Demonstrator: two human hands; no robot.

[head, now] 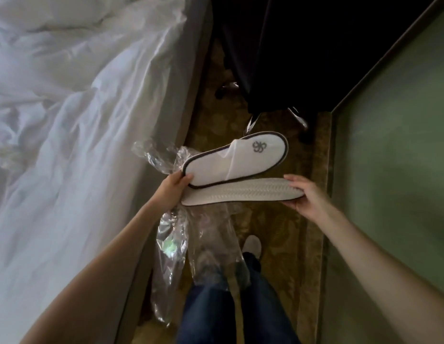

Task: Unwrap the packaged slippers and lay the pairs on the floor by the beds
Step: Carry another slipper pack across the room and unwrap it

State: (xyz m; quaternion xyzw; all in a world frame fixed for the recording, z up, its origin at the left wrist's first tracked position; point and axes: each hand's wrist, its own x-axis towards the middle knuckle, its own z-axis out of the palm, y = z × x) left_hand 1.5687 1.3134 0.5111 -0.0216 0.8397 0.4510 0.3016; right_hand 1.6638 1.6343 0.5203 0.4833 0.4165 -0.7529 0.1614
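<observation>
1. My hands are apart, one at each end of the pair. My left hand (177,186) grips the heel of the upper slipper (235,161), thumb on top. My right hand (306,194) holds the far end of the lower slipper (240,193), fingers above and thumb beneath.
2. Both slippers are out of the bag and in the air in front of me, above the carpet (285,234). The upper one faces up with its logo showing; the lower one shows its ribbed sole. They overlap along one long edge and touch there.
3. The plastic wrapper (171,249) hangs crumpled from around my left hand. It looks caught in that same grip, though the fingers underneath are hidden, so I can't be sure.
4. What matters next: the pair's long axis runs across me, hand to hand, rising a little to the right. The bed (67,120) is on my left and the wall (402,145) on my right, so the left hand is nearer the bedside.
5. I judge the unwrapping done for this pair. Before it goes down, the lower slipper needs turning sole-down.
</observation>
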